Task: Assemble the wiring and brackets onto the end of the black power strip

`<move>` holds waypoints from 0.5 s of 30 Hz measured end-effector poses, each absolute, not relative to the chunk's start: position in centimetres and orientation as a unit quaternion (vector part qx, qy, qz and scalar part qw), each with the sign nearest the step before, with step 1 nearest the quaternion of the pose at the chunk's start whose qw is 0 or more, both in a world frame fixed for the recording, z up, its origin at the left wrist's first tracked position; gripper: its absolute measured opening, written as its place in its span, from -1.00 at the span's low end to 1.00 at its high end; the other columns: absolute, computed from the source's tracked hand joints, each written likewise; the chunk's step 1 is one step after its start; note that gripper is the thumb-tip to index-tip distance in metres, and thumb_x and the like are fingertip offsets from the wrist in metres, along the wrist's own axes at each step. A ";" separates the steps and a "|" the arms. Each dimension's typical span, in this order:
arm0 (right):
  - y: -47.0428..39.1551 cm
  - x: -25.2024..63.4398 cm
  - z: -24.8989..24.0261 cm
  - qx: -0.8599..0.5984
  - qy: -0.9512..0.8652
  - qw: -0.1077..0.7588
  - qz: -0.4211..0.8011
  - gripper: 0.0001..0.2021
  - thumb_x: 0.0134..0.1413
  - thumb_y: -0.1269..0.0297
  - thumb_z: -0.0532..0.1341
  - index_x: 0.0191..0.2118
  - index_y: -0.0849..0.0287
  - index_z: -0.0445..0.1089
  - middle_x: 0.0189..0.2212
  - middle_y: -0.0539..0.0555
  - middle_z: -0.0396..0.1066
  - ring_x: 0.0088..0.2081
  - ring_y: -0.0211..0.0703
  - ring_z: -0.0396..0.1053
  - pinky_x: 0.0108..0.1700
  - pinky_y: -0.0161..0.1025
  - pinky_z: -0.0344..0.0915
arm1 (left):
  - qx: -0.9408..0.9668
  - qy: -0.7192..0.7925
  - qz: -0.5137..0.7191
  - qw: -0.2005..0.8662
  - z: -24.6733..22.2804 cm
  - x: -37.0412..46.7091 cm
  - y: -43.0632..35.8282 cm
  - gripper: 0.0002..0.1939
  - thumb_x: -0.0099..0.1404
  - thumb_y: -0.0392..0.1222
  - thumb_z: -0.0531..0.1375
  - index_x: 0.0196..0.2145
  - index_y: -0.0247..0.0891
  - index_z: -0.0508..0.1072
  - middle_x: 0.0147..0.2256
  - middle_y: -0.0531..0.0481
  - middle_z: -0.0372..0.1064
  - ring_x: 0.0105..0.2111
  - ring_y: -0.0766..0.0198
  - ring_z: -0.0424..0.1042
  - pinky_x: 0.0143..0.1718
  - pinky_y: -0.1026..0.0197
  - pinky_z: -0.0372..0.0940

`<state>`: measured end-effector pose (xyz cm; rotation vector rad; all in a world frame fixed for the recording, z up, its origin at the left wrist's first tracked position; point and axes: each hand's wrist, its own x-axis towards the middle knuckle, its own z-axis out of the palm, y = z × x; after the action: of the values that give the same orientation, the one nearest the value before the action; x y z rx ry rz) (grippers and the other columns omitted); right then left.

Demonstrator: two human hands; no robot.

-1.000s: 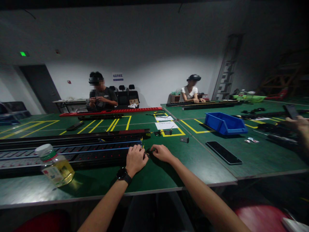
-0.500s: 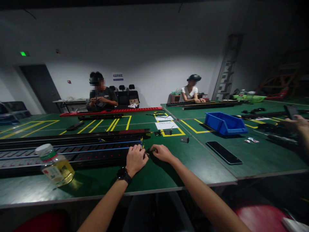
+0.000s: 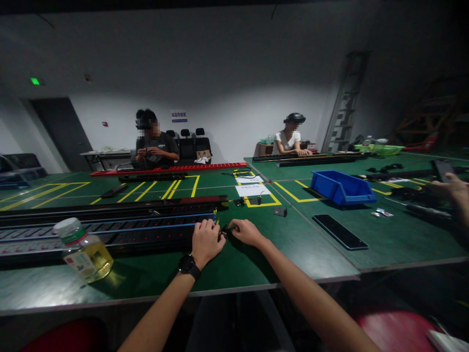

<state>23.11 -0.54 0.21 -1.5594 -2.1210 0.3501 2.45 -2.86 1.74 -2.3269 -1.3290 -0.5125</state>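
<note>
My left hand, a black watch on its wrist, is curled at the right end of a long black rail with red dots and blue edge strips. What its fingers hold is hidden. Close by on the right, my right hand has thumb and forefinger pinched on a small black part between the two hands. The part is too small and dark to name. A few yellow wires show at the rail's end, just beyond my left hand.
A bottle of yellow liquid stands at the front left. On the right are a dark tablet, a blue bin and a small dark bracket. Two people sit across the table; another person's hand holds a phone at far right.
Both hands stay almost in place at the rail's end, with only slight finger movement. Nothing else has visibly moved on the table.
</note>
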 end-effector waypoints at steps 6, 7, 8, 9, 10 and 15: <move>-0.6 23.1 0.3 -0.570 -0.775 0.241 0.130 -0.70 0.15 0.46 0.23 -0.07 0.07 0.61 -0.41 -0.03 0.56 -0.33 -0.16 0.45 -0.30 -0.32 0.11 | -0.833 -0.478 -0.185 0.208 1.8 2.5 -3.0 -0.80 0.40 -0.09 0.20 -0.22 -0.24 0.56 -0.19 -0.18 0.46 -0.10 -0.07 0.38 -0.11 -0.09 0.15; -0.6 23.1 0.3 -0.569 -0.775 0.240 0.130 -0.70 0.15 0.46 0.23 -0.07 0.07 0.61 -0.41 -0.03 0.56 -0.33 -0.16 0.45 -0.30 -0.32 0.11 | -0.833 -0.478 -0.185 0.207 1.8 2.6 -3.0 -0.80 0.40 -0.09 0.20 -0.22 -0.25 0.56 -0.20 -0.18 0.46 -0.10 -0.07 0.38 -0.11 -0.09 0.15; -0.5 23.1 0.3 -0.569 -0.775 0.240 0.129 -0.70 0.14 0.46 0.23 -0.07 0.08 0.61 -0.41 -0.03 0.56 -0.33 -0.16 0.45 -0.30 -0.31 0.11 | -0.833 -0.478 -0.186 0.207 1.8 2.6 -3.0 -0.80 0.40 -0.09 0.21 -0.21 -0.25 0.57 -0.20 -0.19 0.46 -0.10 -0.07 0.38 -0.11 -0.08 0.15; -0.6 23.1 0.3 -0.569 -0.776 0.240 0.129 -0.70 0.14 0.46 0.23 -0.07 0.08 0.61 -0.40 -0.03 0.56 -0.33 -0.16 0.45 -0.30 -0.31 0.11 | -0.833 -0.478 -0.187 0.206 1.8 2.6 -3.0 -0.80 0.40 -0.10 0.21 -0.21 -0.26 0.56 -0.20 -0.19 0.46 -0.10 -0.08 0.38 -0.11 -0.08 0.15; -0.6 23.1 0.3 -0.570 -0.775 0.240 0.129 -0.70 0.14 0.46 0.23 -0.07 0.08 0.61 -0.40 -0.02 0.56 -0.33 -0.16 0.45 -0.30 -0.31 0.11 | -0.833 -0.478 -0.189 0.205 1.8 2.6 -3.0 -0.80 0.40 -0.10 0.21 -0.21 -0.26 0.56 -0.20 -0.20 0.46 -0.10 -0.08 0.38 -0.11 -0.08 0.15; -0.6 23.1 0.3 -0.571 -0.774 0.241 0.131 -0.69 0.14 0.47 0.22 -0.06 0.07 0.62 -0.39 -0.02 0.57 -0.33 -0.15 0.46 -0.30 -0.31 0.12 | -0.844 -0.460 -0.190 0.202 1.6 2.4 -2.7 -0.85 0.40 -0.15 0.22 -0.20 -0.25 0.56 -0.18 -0.19 0.46 -0.09 -0.07 0.38 -0.11 -0.07 0.16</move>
<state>23.08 -0.63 0.30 -1.5627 -2.1172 0.3572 2.42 -2.75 1.64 -2.3559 -1.2849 -0.5302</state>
